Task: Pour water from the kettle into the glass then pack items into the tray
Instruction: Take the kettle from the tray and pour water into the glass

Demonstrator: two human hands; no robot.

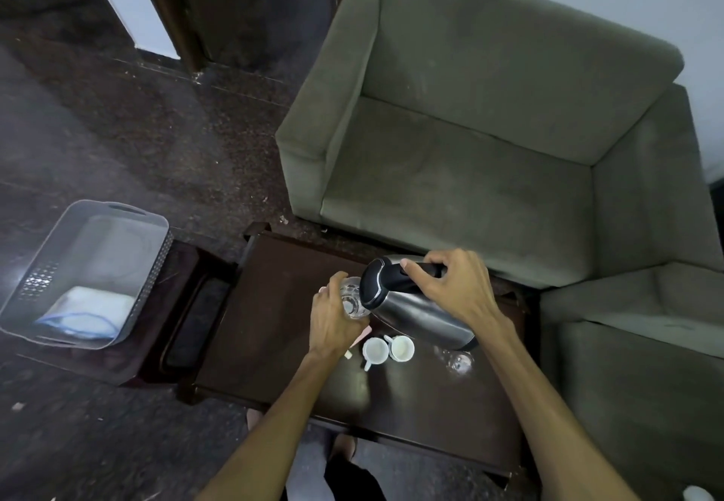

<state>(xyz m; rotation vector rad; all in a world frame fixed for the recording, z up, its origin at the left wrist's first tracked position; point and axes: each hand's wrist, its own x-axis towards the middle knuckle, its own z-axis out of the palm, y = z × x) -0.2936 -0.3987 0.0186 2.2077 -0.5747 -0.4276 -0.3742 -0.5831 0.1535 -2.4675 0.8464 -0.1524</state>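
Observation:
A steel kettle [419,310] with a black lid and handle is tipped to the left above the dark wooden table [274,343]. My right hand [454,285] grips its black handle. Its spout end is over a clear glass [351,298], which my left hand [333,320] holds from the left side. Two small white cups [388,349] stand side by side just in front of the kettle. A second clear glass [458,361] stands to the right of the cups. A grey plastic tray [84,273] with perforated walls sits on a low side table at the far left.
A green armchair [489,140] stands right behind the table, and a second green seat [634,343] is at the right. A dark flat tray [196,324] lies between the grey tray and the table. My legs show below the table's near edge.

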